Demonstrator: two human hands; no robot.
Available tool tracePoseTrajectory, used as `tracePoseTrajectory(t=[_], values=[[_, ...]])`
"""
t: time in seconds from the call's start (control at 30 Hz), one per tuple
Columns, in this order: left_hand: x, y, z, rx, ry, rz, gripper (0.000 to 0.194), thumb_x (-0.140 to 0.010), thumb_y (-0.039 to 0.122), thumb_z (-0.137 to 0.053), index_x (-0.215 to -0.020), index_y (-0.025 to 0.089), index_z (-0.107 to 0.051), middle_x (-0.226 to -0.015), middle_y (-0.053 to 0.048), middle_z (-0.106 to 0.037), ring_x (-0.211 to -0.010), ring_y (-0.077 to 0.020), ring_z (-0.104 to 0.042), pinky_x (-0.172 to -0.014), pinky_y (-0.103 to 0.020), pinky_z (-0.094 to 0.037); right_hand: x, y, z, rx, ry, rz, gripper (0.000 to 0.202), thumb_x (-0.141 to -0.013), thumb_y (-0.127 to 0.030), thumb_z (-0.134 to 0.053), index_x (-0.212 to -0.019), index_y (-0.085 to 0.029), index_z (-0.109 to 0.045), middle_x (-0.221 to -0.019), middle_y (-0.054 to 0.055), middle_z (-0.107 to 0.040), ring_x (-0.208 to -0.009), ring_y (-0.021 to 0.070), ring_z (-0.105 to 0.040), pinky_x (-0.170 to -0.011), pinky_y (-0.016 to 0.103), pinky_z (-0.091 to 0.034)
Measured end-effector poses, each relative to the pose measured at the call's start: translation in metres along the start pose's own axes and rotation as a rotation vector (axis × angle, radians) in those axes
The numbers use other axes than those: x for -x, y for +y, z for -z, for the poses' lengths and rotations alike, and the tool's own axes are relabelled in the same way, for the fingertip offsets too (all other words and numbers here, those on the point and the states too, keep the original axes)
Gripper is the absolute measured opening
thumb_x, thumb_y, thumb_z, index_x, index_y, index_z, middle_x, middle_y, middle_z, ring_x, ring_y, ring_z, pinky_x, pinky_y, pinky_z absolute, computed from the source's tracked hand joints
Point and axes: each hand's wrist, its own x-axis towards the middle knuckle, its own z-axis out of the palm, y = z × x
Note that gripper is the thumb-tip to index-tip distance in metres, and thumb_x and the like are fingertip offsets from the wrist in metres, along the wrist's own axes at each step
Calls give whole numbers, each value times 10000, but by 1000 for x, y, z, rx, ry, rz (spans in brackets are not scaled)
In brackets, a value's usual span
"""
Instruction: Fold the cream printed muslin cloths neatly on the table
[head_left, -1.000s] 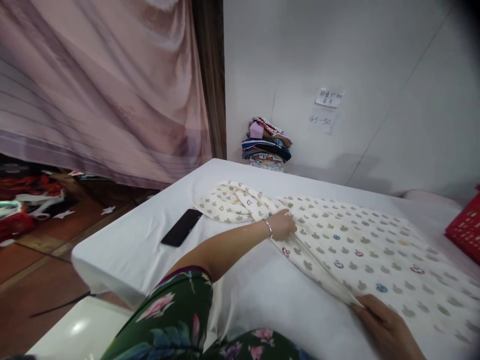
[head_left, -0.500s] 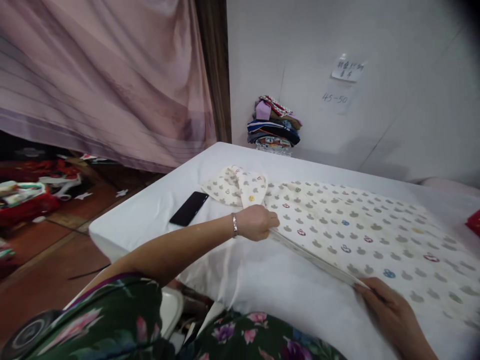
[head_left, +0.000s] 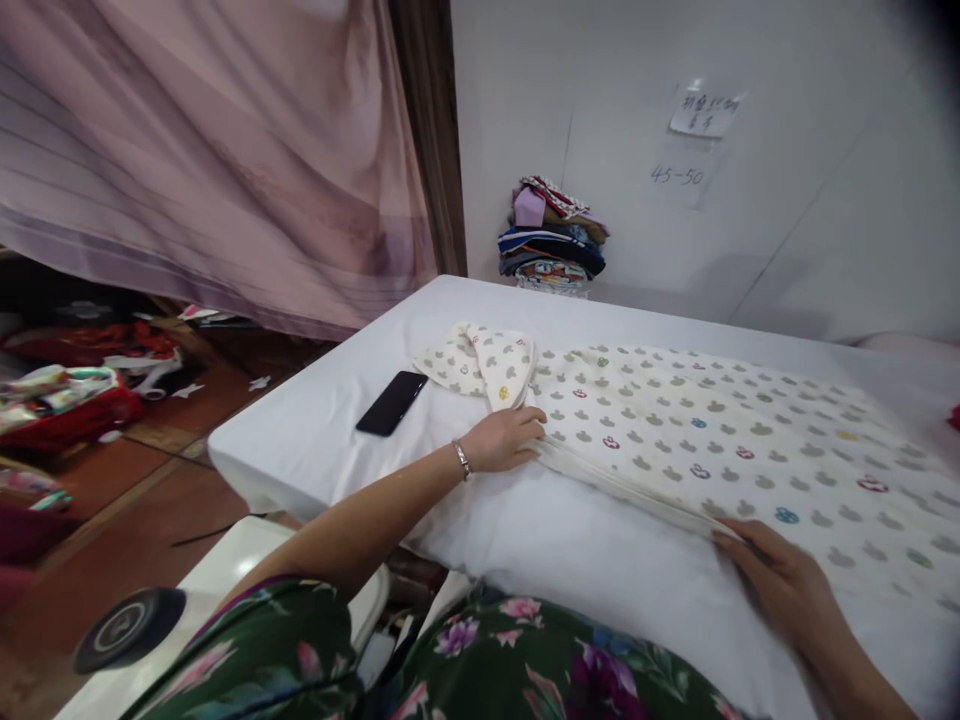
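A cream garment [head_left: 675, 430] with grey animal-head shapes and a few coloured ones lies spread on the white-covered table. Its left end is a folded-over flap [head_left: 504, 362]. My left hand [head_left: 501, 440], with a bracelet at the wrist, rests on the garment's near edge beside this flap, its fingers loosened and slightly apart. Farther right along the same edge, my right hand [head_left: 780, 575] pinches the hem between thumb and fingers. The hem runs nearly straight between both hands. A black phone [head_left: 391, 403] lies left of the flap.
Folded clothes [head_left: 553, 238] are stacked beyond the table's [head_left: 292, 410] back edge, against a wall with paper notes [head_left: 703, 112]. A pink curtain [head_left: 300, 180] hangs at the left. Below it, a red basket [head_left: 112, 405] stands on the tiled floor. A white stool-like surface [head_left: 240, 545] is near my left arm.
My left hand's fingers have loosened from their tight grip on the edge, and the hem has come down flatter on the table. My right hand keeps its pinch. The view has shifted slightly.
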Motion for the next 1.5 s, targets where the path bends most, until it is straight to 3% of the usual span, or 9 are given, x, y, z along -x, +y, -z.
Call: tracePoseTrajectory(t=[0.2, 0.33, 0.47, 0.73, 0.97, 1.17, 1.33, 1.5], values=[[-2, 9, -12, -55, 33, -58, 166, -842, 338, -509, -879, 183, -557, -1086, -73, -565, -959, -181, -529, -872, -343, -366, 1, -2, 0, 22, -33, 23, 359, -770, -501, -537, -1022, -269, -643, -1032, 21, -651, -923, 202, -597, -827, 305, -464], [-2, 20, -1, -3, 101, -54, 176, -868, 318, -463, -793, 187, -553, -857, -40, -598, -858, -153, -529, -884, -340, -352, 1, -1, -1, 2, -37, 103, 350, -800, -470, -510, -1043, -251, -635, -985, 36, -650, -887, 192, -597, -796, 300, -469], [5, 29, 12, 13, 186, -18, 176, -861, 321, -481, -769, 186, -547, -795, -19, -596, -799, -133, -540, -930, -356, -328, 2, -3, -1, 26, -58, 143, 343, -811, -471, -502, -1017, -237, -646, -917, 52, -636, -859, 199, -589, -753, 306, -472], [18, 35, 5, -97, 147, 30, 210, -886, 307, -430, -765, 183, -548, -656, 12, -601, -604, -112, -531, -956, -369, -341, 6, -16, 4, 128, -96, 180, 322, -853, -441, -442, -986, -243, -658, -976, 50, -614, -905, 189, -568, -791, 299, -456], [27, 38, -6, -49, 98, 16, 193, -897, 275, -407, -890, 190, -581, -725, -10, -628, -687, -129, -562, -935, -369, -343, 7, -30, 5, 420, -62, 361, 304, -863, -380, -437, -1003, -216, -651, -977, 80, -610, -919, 221, -539, -807, 371, -431], [27, 45, -1, -67, 8, 63, 250, -912, 304, -373, -845, 179, -579, -725, -24, -604, -729, -140, -551, -740, -286, -386, -14, -88, -34, 468, -133, 608, 277, -862, -257, -446, -1095, -186, -579, -1005, 93, -600, -897, 214, -531, -751, 350, -424], [26, 48, 0, -156, -5, 104, 278, -919, 318, -349, -799, 182, -559, -700, -13, -598, -682, -136, -549, -633, -266, -380, -38, -143, -83, 462, -64, 777, 226, -831, -148, -441, -1004, -156, -586, -848, 73, -598, -782, 201, -534, -662, 315, -417], [36, 45, 4, -78, -38, 159, 188, -867, 331, -449, -818, 196, -571, -724, 0, -617, -678, -131, -566, -604, -246, -397, -39, -155, -121, 373, -5, 885, 215, -827, -119, -407, -920, -195, -586, -754, 39, -593, -677, 179, -553, -607, 294, -447]])
